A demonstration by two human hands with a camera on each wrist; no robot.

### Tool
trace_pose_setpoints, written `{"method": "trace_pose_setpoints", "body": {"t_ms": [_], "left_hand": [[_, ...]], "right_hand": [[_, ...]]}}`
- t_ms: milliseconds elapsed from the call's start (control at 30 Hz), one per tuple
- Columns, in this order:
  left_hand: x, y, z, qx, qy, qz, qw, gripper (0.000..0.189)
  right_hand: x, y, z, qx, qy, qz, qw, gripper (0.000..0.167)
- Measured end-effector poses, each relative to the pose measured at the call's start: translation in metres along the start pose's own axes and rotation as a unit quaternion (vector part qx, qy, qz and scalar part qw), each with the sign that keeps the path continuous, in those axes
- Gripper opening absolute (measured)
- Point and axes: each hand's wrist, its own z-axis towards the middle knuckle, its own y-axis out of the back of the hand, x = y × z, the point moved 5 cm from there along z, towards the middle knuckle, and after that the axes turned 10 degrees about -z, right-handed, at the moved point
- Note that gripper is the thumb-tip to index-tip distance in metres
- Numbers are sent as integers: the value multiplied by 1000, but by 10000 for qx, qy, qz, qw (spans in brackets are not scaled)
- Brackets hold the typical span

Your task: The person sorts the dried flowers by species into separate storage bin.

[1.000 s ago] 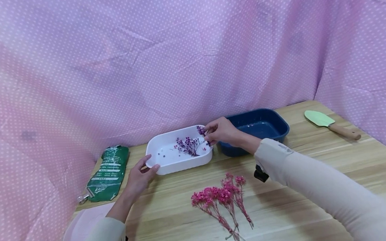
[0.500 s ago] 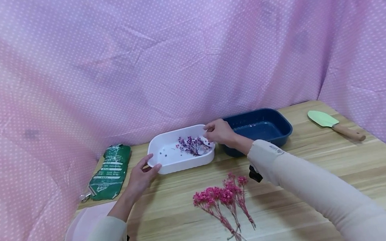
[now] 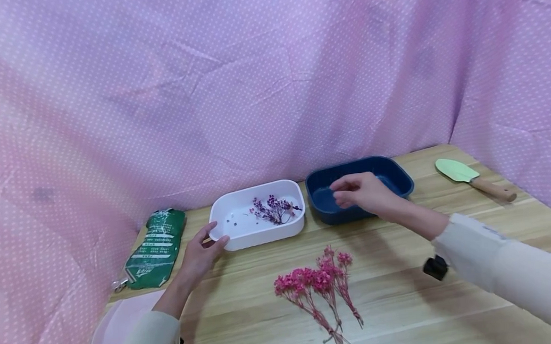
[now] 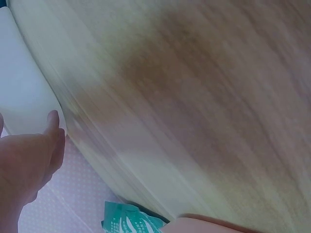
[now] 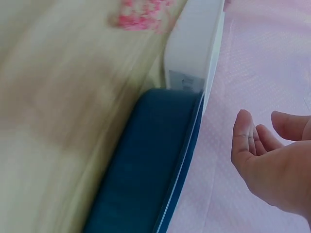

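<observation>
A white plastic basin [image 3: 261, 240] stands on the table, with purple dried flowers [image 3: 273, 209] and a few loose petals lying inside. My left hand [image 3: 203, 251] holds its near left corner, thumb on the front wall and fingers at the left end. In the left wrist view, that hand [image 4: 30, 160] lies against the white wall. My right hand [image 3: 365, 191] hovers over the dark blue basin [image 3: 330, 217], fingers loosely bent with nothing between them. The right wrist view shows a gap between the thumb and fingertips of this hand [image 5: 277, 160].
Pink dried flower bunches [image 3: 319, 286] lie in front of the basins. A green packet [image 3: 156, 249] and a pale pink tray [image 3: 123, 321] are at the left. A trowel [image 3: 478, 182] with green blade and wooden handle lies far right. Pink dotted cloth [image 3: 250, 88] hangs behind.
My right hand has let go of the purple flowers at the white basin's right end and moved right, over the blue basin. My left hand stays at its corner.
</observation>
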Motion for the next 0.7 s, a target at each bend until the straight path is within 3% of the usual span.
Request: {"method": "trace_pose_setpoints", "body": {"t_ms": [100,300,700], "left_hand": [[1,0,1,-1,17,29,10000,74],[1,0,-1,30,-64,3,10000,75],[0,-1,-2,-5,-46,-140,9999,72]], "right_hand": [[-13,17,-23,-7,3,-209,9998,28],[-37,40,-56,45,-169,-41,9998,33],[-61,61,-79,14,-398,-387,9985,35]]}}
